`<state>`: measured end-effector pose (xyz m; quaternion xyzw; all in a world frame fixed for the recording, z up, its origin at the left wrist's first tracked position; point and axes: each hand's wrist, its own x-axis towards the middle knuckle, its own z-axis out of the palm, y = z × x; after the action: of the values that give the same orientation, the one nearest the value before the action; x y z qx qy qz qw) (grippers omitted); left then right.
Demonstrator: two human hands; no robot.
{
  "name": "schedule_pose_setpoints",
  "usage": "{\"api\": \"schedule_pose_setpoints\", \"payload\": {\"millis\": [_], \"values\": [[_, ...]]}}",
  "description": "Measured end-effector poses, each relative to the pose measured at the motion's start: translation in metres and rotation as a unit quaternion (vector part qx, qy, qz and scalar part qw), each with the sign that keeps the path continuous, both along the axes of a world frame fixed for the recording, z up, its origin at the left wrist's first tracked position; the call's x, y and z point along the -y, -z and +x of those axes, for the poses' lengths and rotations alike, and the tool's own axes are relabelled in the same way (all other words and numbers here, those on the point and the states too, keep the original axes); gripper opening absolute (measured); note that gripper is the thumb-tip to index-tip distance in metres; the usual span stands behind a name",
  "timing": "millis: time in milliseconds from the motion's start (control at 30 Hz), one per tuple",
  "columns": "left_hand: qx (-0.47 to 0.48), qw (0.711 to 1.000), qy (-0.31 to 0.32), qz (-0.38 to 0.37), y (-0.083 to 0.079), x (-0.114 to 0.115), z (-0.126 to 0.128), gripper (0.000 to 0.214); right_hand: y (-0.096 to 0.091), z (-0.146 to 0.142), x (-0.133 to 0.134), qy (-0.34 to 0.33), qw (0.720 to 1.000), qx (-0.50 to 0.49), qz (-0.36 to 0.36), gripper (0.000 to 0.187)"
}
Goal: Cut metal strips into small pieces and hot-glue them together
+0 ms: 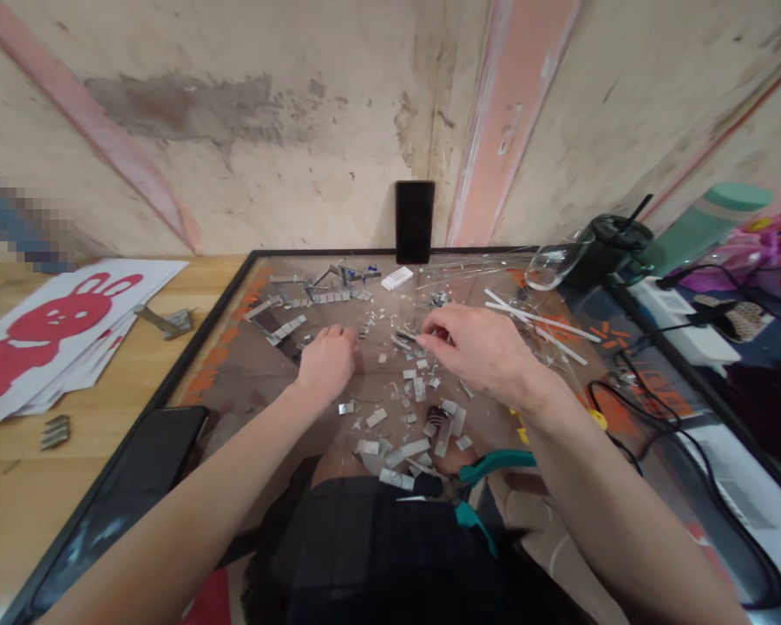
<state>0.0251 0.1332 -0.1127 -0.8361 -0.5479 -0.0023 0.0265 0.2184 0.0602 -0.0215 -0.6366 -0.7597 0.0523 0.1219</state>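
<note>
Watching remotely, I saw the right hand (475,347) pinch a slim grey metallic-looking piece (406,335); the left hand's (327,360) grip I couldn't tell. Slipping risked scattering nearer flat silvery rectangles (419,388).

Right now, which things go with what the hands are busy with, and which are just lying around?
Seem to belong:
- silvery piece at the right hand
- scattered flat grey pieces, near the left hand too
- teal-handled pliers, probably

Seem just lying about:
- upright phone by the wall
- rabbit picture
- green bottle
- dark cup
</note>
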Motion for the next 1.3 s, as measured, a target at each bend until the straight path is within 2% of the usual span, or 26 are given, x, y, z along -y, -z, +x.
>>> {"api": "schedule_pose_setpoints", "payload": {"millis": [100,233,400,567,700,867,1067,1200,1300], "values": [[0.003,1.0,-0.007,0.003,-0.003,-0.004,0.002,0.021,0.001,0.002,0.0,0.002,1.0,0.0,-0.004,0.02],[0.016,1.0,-0.016,0.003,-0.007,-0.02,0.01,0.023,0.002,0.006,-0.001,-0.002,1.0,-0.006,0.005,0.019],[0.009,1.0,-0.021,-0.014,-0.001,-0.035,0.021,0.022,0.002,0.008,-0.002,-0.012,1.0,-0.017,0.006,0.018],[-0.018,1.0,-0.01,-0.003,0.001,-0.043,0.028,0.028,0.002,0.005,-0.001,-0.028,0.999,-0.028,0.003,0.018],[-0.031,0.999,0.023,-0.008,-0.003,-0.049,0.038,0.029,0.002,0.003,0.0,-0.029,0.999,-0.025,-0.005,0.018],[-0.032,0.998,0.047,-0.021,-0.007,-0.046,0.046,0.031,0.001,0.003,0.0,-0.039,0.999,-0.02,-0.011,0.017],[-0.017,0.993,0.066,-0.095,-0.007,-0.032,0.037,0.029,0.003,0.001,0.001,-0.061,0.998,-0.009,-0.001,0.017],[0.05,0.986,0.078,-0.136,-0.008,-0.029,0.034,0.023,0.004,0.0,0.002,-0.077,0.997,-0.016,-0.004,0.017],[0.135,0.975,0.06,-0.164,-0.022,-0.029,0.026,0.01,0.004,0.002,0.002,-0.078,0.997,-0.026,-0.003,0.016]]}}
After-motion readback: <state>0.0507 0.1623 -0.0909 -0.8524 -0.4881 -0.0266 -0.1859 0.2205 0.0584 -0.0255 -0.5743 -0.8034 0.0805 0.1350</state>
